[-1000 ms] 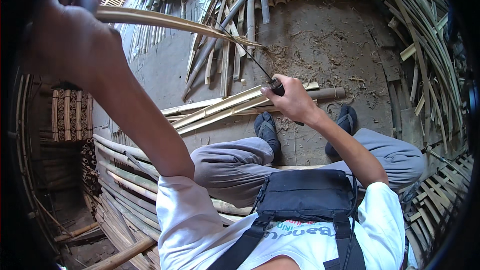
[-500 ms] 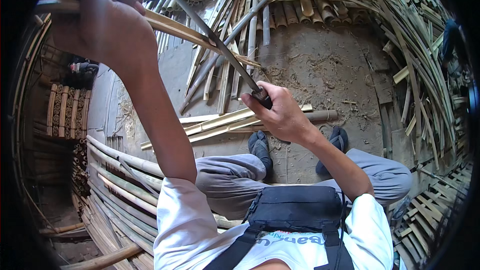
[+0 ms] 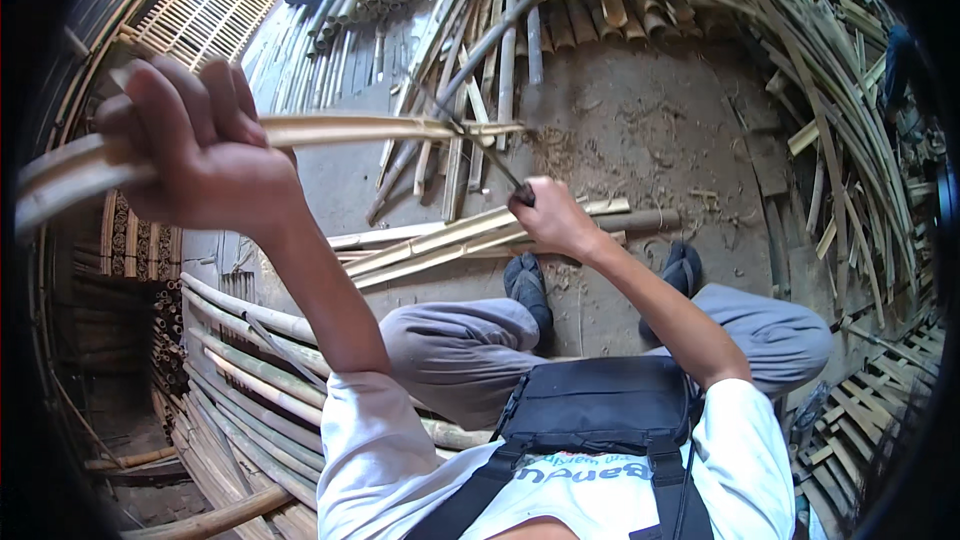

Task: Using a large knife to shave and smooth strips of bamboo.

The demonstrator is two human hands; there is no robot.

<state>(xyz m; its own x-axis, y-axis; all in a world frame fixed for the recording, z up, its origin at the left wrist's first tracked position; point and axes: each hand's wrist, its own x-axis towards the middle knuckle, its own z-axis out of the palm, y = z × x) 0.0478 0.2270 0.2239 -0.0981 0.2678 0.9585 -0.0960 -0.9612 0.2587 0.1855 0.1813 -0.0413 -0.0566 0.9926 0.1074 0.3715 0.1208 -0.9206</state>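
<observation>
Raised at the upper left, my left hand [image 3: 205, 155] is closed around a long split bamboo strip [image 3: 350, 130], which runs out to the right, nearly level. My right hand [image 3: 558, 215] grips the dark handle of a long-bladed knife [image 3: 490, 158] in front of my feet. The blade slants up and left and crosses the strip close to its far end; motion blurs its tip. Below the strip, several split bamboo pieces [image 3: 440, 245] lie on the floor just beyond my feet.
Bamboo poles [image 3: 265, 370] lie stacked beside me on the left. A heap of long strips [image 3: 840, 130] curves along the right side. Bundled sticks [image 3: 140, 240] stand at the left, and a slatted bamboo panel [image 3: 215, 0] is at the far left. Shavings [image 3: 640, 120] litter the floor.
My left hand has come lower, and the strip has swung from a slant to nearly level. The knife's blade has moved nearer the strip's far end; my right hand has shifted slightly right.
</observation>
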